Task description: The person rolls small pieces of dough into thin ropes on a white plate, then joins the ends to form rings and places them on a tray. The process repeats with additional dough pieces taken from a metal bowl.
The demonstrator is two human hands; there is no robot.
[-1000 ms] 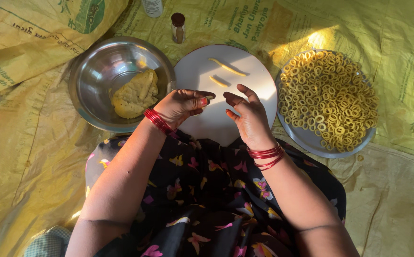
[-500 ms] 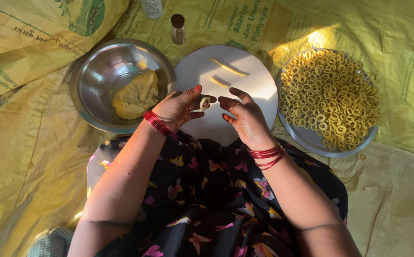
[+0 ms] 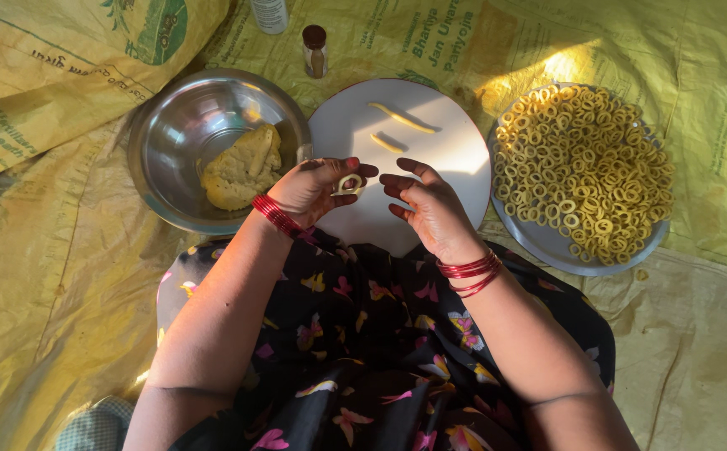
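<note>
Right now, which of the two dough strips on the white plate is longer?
The far strip, nearer the plate's top rim, is clearly longer; the short strip lies closer to the hands.

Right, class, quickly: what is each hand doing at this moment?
Left hand: closed, fingertips pinching a small pale yellow dough ring.
Right hand: open, fingers spread, holding nothing.

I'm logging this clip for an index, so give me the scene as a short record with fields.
left hand: pinches a small dough ring in its fingertips
right hand: open, empty, beside the ring
round white board: holds two dough strips
steel bowl: holds a dough lump
plate: heaped with dough rings
ground: yellow sacks
</note>
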